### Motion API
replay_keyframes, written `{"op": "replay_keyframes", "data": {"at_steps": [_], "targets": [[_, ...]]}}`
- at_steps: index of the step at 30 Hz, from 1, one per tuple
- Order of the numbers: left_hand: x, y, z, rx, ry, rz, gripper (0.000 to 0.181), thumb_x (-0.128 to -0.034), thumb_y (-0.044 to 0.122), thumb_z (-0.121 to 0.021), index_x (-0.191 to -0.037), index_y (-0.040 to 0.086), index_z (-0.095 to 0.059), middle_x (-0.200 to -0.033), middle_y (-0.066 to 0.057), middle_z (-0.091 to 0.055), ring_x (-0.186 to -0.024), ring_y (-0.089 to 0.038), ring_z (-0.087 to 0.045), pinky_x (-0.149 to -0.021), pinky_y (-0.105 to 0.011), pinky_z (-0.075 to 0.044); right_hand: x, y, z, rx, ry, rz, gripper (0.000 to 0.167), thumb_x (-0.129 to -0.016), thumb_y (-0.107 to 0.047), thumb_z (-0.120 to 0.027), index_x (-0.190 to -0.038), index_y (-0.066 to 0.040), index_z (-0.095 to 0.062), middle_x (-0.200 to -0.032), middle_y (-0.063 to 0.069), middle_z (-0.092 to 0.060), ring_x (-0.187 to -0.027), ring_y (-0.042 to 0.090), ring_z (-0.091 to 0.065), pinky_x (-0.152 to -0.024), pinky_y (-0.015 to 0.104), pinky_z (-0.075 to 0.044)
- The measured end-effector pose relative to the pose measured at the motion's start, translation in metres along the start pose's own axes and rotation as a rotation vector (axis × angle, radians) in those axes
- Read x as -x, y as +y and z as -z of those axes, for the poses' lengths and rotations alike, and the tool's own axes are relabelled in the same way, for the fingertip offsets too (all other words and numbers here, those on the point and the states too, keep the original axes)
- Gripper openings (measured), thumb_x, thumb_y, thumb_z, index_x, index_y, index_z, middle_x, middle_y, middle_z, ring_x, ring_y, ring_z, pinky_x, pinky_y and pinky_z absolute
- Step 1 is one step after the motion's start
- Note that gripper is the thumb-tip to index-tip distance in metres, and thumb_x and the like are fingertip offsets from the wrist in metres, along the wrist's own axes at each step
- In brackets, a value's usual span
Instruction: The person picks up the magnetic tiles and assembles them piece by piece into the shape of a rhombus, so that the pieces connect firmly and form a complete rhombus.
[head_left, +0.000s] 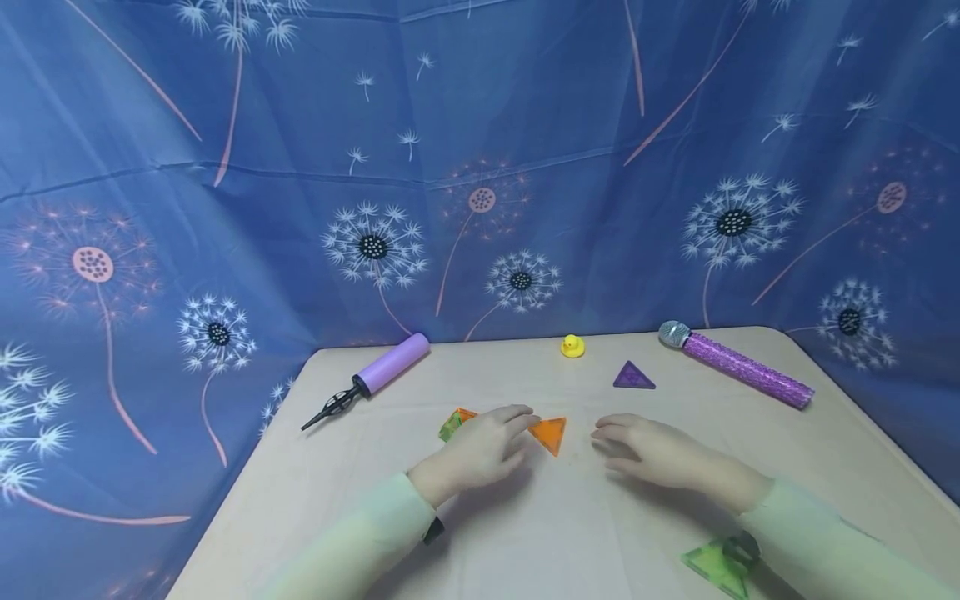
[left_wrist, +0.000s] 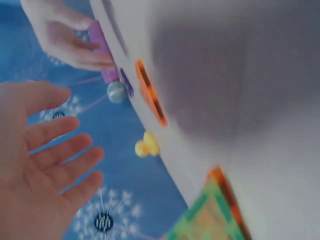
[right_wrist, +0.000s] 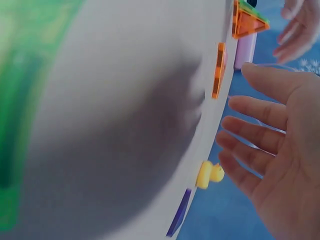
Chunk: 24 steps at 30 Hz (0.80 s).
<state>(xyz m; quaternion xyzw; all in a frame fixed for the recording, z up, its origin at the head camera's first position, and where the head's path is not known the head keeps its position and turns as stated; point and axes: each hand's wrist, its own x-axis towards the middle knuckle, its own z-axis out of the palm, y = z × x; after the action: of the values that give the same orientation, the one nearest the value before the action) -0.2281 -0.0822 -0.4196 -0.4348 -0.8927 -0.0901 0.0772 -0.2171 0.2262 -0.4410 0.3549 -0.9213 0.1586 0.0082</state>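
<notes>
A green tile lay on the bench nearer than the orange triangle and to its right. The left hand was just left of the triangle, the right hand to its right, both released, fingers loosely extended. The triangle lay between them. Left of it, overlapping green and orange pieces were partly hidden. Beyond it were a purple pump leftward, a purple triangle and a glittery microphone rightward, and a yellow duck almost straight behind.
</notes>
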Motion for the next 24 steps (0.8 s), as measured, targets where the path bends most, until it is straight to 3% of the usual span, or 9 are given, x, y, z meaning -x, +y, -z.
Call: {"op": "replay_keyframes", "data": {"at_steps": [7,13,18,24], "targets": [[-0.014,0.009,-0.027,-0.031,-0.171,-0.001,0.053,-0.0982,0.029,-0.066,-0.145,0.008,-0.056,-0.149,-0.011,-0.052,-0.134,-0.02,-0.053,-0.109,-0.029,-0.042,0.019,0.011,0.002,-0.046,0.016,-0.014,0.038,-0.095,-0.026,-0.072,-0.126,-0.004,-0.07,-0.127,0.014,-0.065,-0.12,0.039,-0.059,-0.102,0.058,-0.045],[-0.013,0.011,-0.034,-0.034,-0.309,0.032,0.061,-0.098,0.039,-0.066,-0.15,0.011,-0.051,-0.155,-0.009,-0.046,-0.133,-0.022,-0.053,-0.11,-0.031,-0.042,0.04,0.024,0.002,-0.162,0.053,0.047,0.034,-0.094,-0.024,-0.075,-0.124,-0.008,-0.071,-0.122,0.007,-0.067,-0.114,0.032,-0.063,-0.098,0.052,-0.05],[-0.012,0.012,-0.034,-0.033,-0.325,0.044,0.063,-0.0974,0.04,-0.067,-0.151,0.011,-0.05,-0.155,-0.009,-0.046,-0.134,-0.022,-0.052,-0.11,-0.031,-0.041,0.056,0.034,0.0,-0.287,0.081,0.138,0.031,-0.089,-0.017,-0.08,-0.118,-0.011,-0.072,-0.112,-0.002,-0.069,-0.104,0.018,-0.065,-0.092,0.03,-0.053],[-0.014,0.013,-0.034,-0.058,-0.321,0.038,0.063,-0.0968,0.041,-0.067,-0.15,0.011,-0.051,-0.155,-0.008,-0.046,-0.135,-0.021,-0.052,-0.11,-0.03,-0.041,0.079,0.038,0.005,-0.428,-0.031,0.174,0.036,-0.082,-0.021,-0.085,-0.115,-0.02,-0.072,-0.109,-0.006,-0.066,-0.1,0.012,-0.061,-0.09,0.024,-0.049]]}}
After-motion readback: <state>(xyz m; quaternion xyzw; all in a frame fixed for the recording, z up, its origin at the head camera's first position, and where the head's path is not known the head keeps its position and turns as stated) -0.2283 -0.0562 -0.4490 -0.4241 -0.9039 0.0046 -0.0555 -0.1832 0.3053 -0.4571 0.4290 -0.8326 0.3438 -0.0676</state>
